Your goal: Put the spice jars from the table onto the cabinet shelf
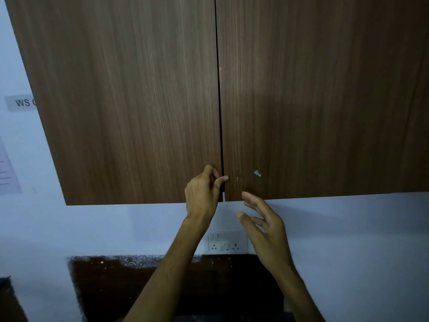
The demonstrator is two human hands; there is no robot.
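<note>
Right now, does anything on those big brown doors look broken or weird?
Yes. The right cabinet door has a small pale chip near its bottom edge, where the brown surface looks knocked off, with fainter scuffs beside it. The left hand is at the gap between the doors; the right hand hovers open below.

A dim room: pale bluish wall [348, 240]. A white socket panel [226, 242] sits on it; directly below, a dark speckled stone backsplash [144, 270]; far left, paper notices [22, 102].
</note>
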